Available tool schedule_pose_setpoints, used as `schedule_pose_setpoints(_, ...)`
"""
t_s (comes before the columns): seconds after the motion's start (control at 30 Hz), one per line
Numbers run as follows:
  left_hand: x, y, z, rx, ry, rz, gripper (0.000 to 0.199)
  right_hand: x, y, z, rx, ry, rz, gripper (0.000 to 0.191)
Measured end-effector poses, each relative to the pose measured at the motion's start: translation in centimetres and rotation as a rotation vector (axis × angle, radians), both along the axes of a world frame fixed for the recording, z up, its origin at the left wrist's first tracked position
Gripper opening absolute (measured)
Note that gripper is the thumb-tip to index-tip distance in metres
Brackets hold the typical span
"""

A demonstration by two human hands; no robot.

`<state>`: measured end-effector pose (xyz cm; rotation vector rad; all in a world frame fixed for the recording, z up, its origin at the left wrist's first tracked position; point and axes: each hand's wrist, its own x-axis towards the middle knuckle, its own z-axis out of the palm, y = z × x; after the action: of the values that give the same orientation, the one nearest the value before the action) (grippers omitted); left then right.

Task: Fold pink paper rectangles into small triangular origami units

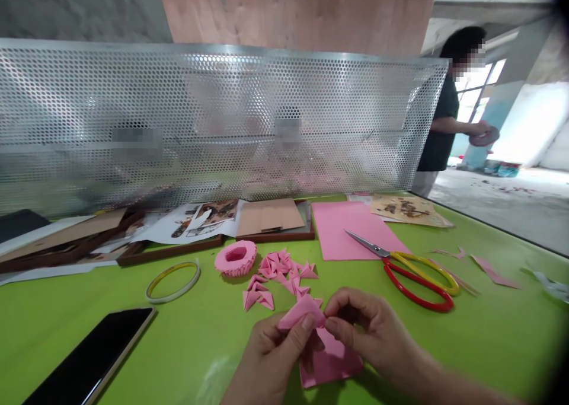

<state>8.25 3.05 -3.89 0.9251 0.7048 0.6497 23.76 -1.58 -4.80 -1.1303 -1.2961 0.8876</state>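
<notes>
A person's two bare hands met over the near side of a green desk (200, 337), both closed on one piece of folded pink paper (299, 313). The left hand (276, 350) clamped it with the thumb flat on top, apparently to keep the crease from springing open, while the right hand (372, 327) pinched its right corner between thumb and forefinger, a grip that seemed suited to fine work at the tip. Just beneath lay a pink rectangle of paper (338, 363), probably kept there for easy reach.

Beyond the hands, small pink folded triangles (278, 267) sat heaped beside a pleated pink ring (237, 267), likely gathered together as like pieces. To the right, scissors (380, 251) with red and yellow handles rested partly on a flat pink sheet (358, 216), handles turned toward the near right, convenient for the right hand. Pink scraps (493, 271) lay farther right, seemingly out of the way. A roll of tape (174, 297) and a phone (89, 357) occupied the left, apart from the paper. A perforated metal screen (222, 120) edged the desk's far side.
</notes>
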Motion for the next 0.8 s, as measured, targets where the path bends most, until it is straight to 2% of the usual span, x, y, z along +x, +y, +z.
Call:
schedule_pose_setpoints(0.2,0.19,0.0,0.24,0.127,0.053,0.01,0.023,-0.02,-0.27,0.29,0.017,-0.151,-0.044,0.006)
schedule_pose_setpoints(0.43,0.36,0.03,0.61,0.027,0.011,0.015,0.026,-0.1,-0.29,0.46,-0.003,-0.173,-0.029,0.01)
schedule_pose_setpoints(0.6,0.24,-0.21,0.52,0.048,-0.001,0.008,0.026,-0.17,-0.38,0.63,-0.003,-0.223,0.0,0.021)
schedule_pose_setpoints(0.8,0.12,-0.44,0.32,0.009,-0.053,0.003,0.026,-0.3,-0.45,0.72,0.03,-0.325,-0.052,0.023)
